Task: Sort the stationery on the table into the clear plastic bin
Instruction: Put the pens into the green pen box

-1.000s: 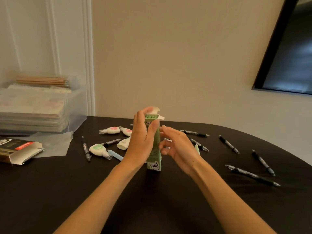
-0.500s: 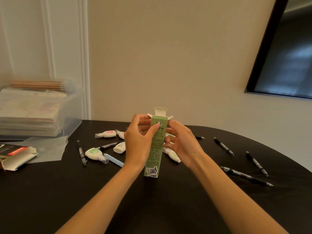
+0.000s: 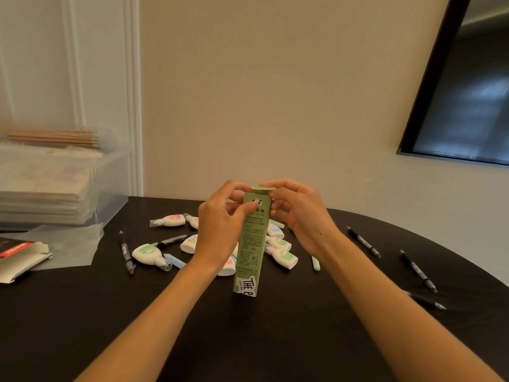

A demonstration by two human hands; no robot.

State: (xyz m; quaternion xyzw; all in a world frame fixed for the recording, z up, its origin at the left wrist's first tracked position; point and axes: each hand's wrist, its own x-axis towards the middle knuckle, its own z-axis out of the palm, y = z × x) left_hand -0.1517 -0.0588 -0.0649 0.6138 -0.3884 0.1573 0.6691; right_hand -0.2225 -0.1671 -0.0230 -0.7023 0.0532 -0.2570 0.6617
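Note:
A tall green pencil box (image 3: 252, 244) stands upright on the black table (image 3: 248, 340) in the middle of the view. My left hand (image 3: 220, 227) grips its upper left side, thumb across the front. My right hand (image 3: 300, 213) pinches the top flap, which is folded down over the opening. Behind the box lie several white correction tapes (image 3: 147, 253) with pink, green and blue labels. Black pens (image 3: 363, 242) are scattered to the right and left. The clear plastic bin (image 3: 110, 186) stands at the far left with stacked paper and pencils inside.
A brown and white carton (image 3: 19, 257) lies open at the left edge beside a sheet of clear plastic (image 3: 74, 244). Pastel green and blue sticks (image 3: 316, 263) lie among the tapes. The wall stands close behind the table; a dark window is at the upper right.
The box's top flap stood open half a second ago; now it is folded down under my right fingers. Both hands have risen to the top of the box.

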